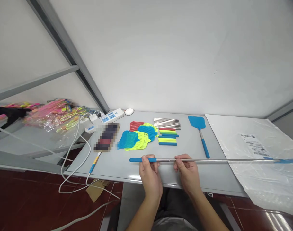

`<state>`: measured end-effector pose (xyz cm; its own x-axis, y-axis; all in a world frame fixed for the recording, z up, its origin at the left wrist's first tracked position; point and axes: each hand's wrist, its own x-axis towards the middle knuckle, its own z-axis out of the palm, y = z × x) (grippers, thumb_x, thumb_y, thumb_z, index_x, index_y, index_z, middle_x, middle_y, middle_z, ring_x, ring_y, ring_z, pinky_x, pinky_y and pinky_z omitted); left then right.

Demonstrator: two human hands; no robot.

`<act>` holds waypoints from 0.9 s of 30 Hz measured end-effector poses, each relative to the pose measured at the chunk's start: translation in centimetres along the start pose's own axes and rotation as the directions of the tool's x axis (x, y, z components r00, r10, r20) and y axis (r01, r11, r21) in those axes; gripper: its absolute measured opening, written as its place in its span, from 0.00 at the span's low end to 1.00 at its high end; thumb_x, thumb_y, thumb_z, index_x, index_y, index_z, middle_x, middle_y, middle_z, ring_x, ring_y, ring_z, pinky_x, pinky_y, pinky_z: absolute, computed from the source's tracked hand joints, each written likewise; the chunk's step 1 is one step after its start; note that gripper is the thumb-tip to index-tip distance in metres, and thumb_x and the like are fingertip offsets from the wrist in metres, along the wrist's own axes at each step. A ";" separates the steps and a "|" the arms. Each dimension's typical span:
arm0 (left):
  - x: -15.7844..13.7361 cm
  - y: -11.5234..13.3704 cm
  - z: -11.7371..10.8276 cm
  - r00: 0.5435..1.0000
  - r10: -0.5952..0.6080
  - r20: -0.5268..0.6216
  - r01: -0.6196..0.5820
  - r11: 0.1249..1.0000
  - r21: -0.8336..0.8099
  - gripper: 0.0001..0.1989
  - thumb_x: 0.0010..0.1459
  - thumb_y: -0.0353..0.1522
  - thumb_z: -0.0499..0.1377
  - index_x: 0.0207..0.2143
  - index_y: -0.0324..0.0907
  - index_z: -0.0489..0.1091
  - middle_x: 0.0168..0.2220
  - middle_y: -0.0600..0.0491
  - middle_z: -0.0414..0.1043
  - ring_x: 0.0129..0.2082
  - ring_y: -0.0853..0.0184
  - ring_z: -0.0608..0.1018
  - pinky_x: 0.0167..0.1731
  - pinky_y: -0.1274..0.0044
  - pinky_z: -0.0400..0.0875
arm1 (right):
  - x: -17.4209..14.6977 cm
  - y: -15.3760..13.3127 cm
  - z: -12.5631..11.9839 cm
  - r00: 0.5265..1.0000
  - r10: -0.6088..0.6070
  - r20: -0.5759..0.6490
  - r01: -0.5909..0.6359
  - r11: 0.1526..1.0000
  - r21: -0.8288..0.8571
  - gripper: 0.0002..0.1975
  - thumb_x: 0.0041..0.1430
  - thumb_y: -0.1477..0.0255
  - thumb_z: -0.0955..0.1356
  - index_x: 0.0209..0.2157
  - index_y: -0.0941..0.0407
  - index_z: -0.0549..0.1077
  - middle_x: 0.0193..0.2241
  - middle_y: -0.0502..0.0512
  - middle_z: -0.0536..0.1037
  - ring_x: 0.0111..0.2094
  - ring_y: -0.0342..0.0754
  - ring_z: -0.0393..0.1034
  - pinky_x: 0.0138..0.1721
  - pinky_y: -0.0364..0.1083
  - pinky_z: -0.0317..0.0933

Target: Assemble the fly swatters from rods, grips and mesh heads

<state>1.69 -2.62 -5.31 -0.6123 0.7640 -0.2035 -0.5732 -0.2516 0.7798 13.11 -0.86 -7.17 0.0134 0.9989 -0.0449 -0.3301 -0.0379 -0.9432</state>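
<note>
A telescopic fly swatter (209, 160) is stretched out long and held level across the front of the table. My left hand (149, 173) is closed round its blue handle. Fingers of my right hand (187, 170) pinch its metal rod, a little right of the handle. The swatter's blue head (289, 160) reaches the right edge of the view. Behind my hands lie loose swatter heads (141, 141) in blue, yellow and red, handle sleeves (167, 140) in the same colours, and a row of metal rods (167, 123). A shorter blue fly swatter (199, 134) lies right of them.
A white plastic mailer bag (235, 141) covers the table's right end and hangs over its front edge. At the left are a blurred-out phone-like object (106, 138), a power strip (112, 115) and loose white cables (69, 154). Bagged colourful goods (57, 115) fill a side shelf.
</note>
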 end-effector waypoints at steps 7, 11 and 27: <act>-0.5 -0.7 0.6 0.997 -0.062 0.053 0.060 0.998 0.037 0.22 0.57 0.51 0.58 0.32 0.40 0.70 0.18 0.59 0.59 0.21 0.73 0.65 0.26 0.79 0.64 | 0.7 -1.5 0.8 0.998 0.000 0.070 0.005 0.997 -0.079 0.10 0.52 0.63 0.73 0.31 0.54 0.77 0.18 0.49 0.73 0.22 0.44 0.66 0.26 0.44 0.60; 0.6 0.4 0.0 0.989 -0.109 0.096 0.104 0.993 0.055 0.22 0.57 0.50 0.59 0.33 0.39 0.72 0.14 0.61 0.55 0.19 0.74 0.64 0.27 0.81 0.64 | 0.8 -2.3 0.1 0.992 0.044 0.121 -0.028 0.991 -0.128 0.09 0.49 0.65 0.75 0.32 0.54 0.79 0.23 0.52 0.77 0.26 0.46 0.69 0.30 0.46 0.63; 4.4 4.7 -3.1 0.997 0.038 0.068 -0.043 0.996 0.077 0.12 0.56 0.40 0.64 0.35 0.41 0.72 0.20 0.61 0.64 0.16 0.78 0.64 0.28 0.81 0.70 | 0.4 -4.3 -7.3 0.985 0.026 -0.170 -0.015 0.998 0.063 0.10 0.54 0.65 0.74 0.36 0.55 0.78 0.23 0.52 0.75 0.25 0.43 0.67 0.29 0.43 0.63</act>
<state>-5.39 -2.28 -4.42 -0.5954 0.7924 -0.1331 -0.5024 -0.2378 0.8313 21.44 -0.49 -5.56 0.1649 0.9784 -0.1245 -0.3895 -0.0514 -0.9196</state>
